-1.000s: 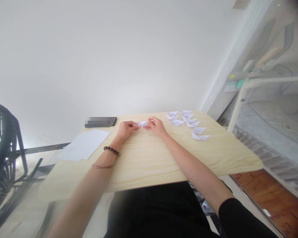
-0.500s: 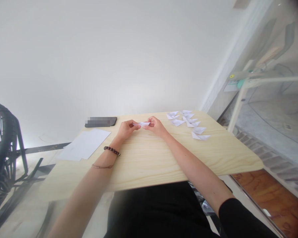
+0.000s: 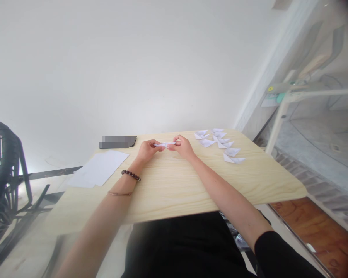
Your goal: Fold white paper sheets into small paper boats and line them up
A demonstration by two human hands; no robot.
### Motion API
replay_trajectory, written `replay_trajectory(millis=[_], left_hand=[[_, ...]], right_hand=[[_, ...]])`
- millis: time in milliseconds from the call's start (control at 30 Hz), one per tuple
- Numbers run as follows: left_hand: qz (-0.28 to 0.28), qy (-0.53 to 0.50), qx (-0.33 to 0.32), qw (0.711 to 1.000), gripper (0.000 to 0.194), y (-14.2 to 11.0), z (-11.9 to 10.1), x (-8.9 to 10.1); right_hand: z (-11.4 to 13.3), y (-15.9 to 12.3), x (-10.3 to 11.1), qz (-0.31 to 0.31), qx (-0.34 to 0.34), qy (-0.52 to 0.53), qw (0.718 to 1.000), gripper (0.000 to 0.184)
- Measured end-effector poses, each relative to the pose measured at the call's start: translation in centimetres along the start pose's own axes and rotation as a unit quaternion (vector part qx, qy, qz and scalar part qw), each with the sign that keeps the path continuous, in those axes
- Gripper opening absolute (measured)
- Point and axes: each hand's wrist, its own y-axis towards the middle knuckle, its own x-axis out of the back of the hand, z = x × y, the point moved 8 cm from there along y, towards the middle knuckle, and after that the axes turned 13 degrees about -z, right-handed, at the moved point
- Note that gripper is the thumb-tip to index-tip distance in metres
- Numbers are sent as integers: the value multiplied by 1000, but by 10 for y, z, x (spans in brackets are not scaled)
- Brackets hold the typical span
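A small folded paper boat (image 3: 166, 144) is held between my two hands above the far middle of the table. My left hand (image 3: 147, 150) pinches its left end between thumb and fingers. On the other side, my right hand (image 3: 183, 147) grips the right end the same way. The fingers hide part of the paper, so its exact folds are hard to make out. To the right, several finished-looking white paper boats (image 3: 234, 159) stand in loose rows on the tabletop.
Sheets of white paper (image 3: 101, 168) lie at the left of the pale wooden table (image 3: 168, 189). Behind them is a dark flat object (image 3: 118, 143), partly blurred out. A dark woven chair (image 3: 5, 166) stands at the left, and a wall rises behind the table.
The paper between my hands looks flatter and pulled slightly wider. My right hand's fingers have shifted a little; the boats on the table stay put.
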Motion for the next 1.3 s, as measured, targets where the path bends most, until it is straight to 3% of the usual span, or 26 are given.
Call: replay_trajectory(millis=[333, 567, 633, 733, 833, 933, 1100, 1300], left_hand=[[11, -133, 91, 987, 41, -1, 10, -7], [32, -162, 104, 981, 52, -2, 12, -12], [39, -125, 78, 988, 50, -2, 10, -13], [25, -28, -42, 998, 38, -2, -6, -9], [3, 53, -187, 981, 29, -7, -29, -5], [14, 103, -265, 959, 25, -13, -44, -7], [-16, 144, -295, 944, 23, -14, -49, -6], [-42, 181, -224, 957, 27, -7, -35, 1]], right_hand=[[0, 0, 0, 3, -26, 27, 999, 38], [-4, 1, 0, 5, -60, 50, 997, 31], [-7, 2, 1, 4, -69, 51, 996, 29], [-13, 4, 4, -5, -74, 43, 996, 26], [-17, 7, 7, -16, -80, 48, 996, 26], [-19, 8, 9, -19, -88, 50, 995, 26], [-16, 7, 6, -7, -68, 8, 998, 23], [6, -1, -2, 4, 66, -111, 992, 23]])
